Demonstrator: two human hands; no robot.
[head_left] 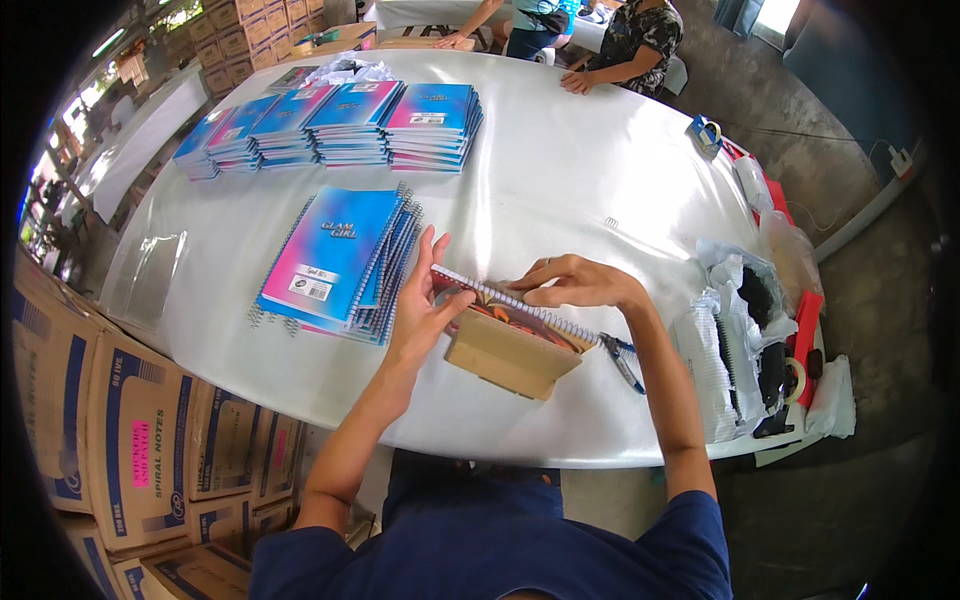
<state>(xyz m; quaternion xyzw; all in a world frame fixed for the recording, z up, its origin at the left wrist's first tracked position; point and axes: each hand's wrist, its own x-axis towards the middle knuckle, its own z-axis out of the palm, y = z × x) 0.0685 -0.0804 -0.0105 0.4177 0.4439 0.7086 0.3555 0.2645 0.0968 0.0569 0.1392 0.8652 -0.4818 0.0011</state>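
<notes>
A spiral notebook (478, 320) with a patterned cover is held upright over the table, its wire coil facing up. My left hand (420, 308) grips its left end, thumb on the near face and fingers behind. At the coil, my right hand (585, 283) has its fingers curled in, pressed against the wire. A brown cardboard piece (512, 352), folded, is at the notebook's near side, below the coil. Dark-handled pliers (625, 362) lie on the table just right of the notebook. Blue-and-pink spiral notebooks (345, 240) form a stack left of my left hand.
More blue-and-pink notebook stacks (350, 108) line the far left of the white table (560, 190). At the right edge are packs of black coils (735, 345) in white wrap and a tape roll (795, 380). Cartons (140, 430) stand lower left. Another person (640, 50) leans at the far edge.
</notes>
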